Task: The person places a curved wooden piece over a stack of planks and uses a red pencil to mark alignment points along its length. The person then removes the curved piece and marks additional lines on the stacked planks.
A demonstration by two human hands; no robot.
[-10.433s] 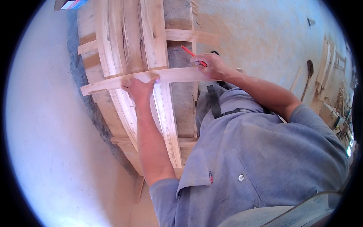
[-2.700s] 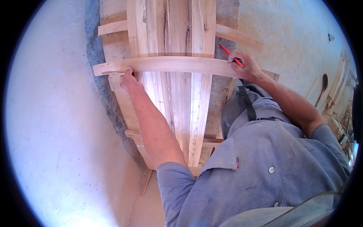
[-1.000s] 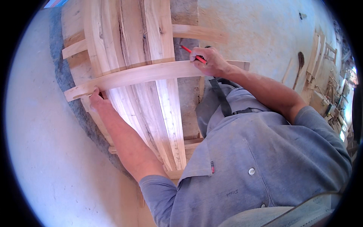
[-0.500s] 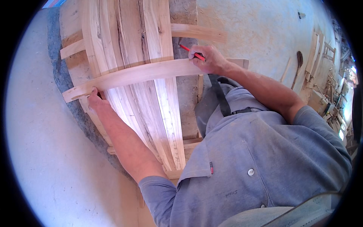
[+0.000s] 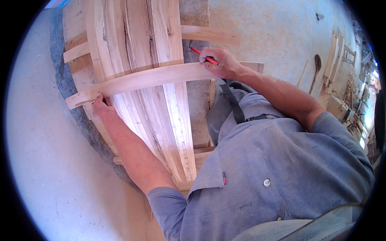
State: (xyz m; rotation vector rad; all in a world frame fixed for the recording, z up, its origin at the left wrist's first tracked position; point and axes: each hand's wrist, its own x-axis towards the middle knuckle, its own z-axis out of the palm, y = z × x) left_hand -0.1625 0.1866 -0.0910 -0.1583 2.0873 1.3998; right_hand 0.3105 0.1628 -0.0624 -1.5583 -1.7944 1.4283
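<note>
A pale wooden board lies crosswise over several long planks set side by side. My left hand is closed on the board's near edge by its left end, thumb on top and the other fingers mostly hidden beneath. Toward the board's right end, my right hand rests at the far edge. Between its fingers is a slim red pencil, its dark tip pointing away to the left, above the gap beside the planks and apart from the board.
Crosspieces stick out from under the planks on both sides. A pale wall runs along the left. Off to the right, a brush-like tool and wooden pieces lie about, with cluttered tools farther out.
</note>
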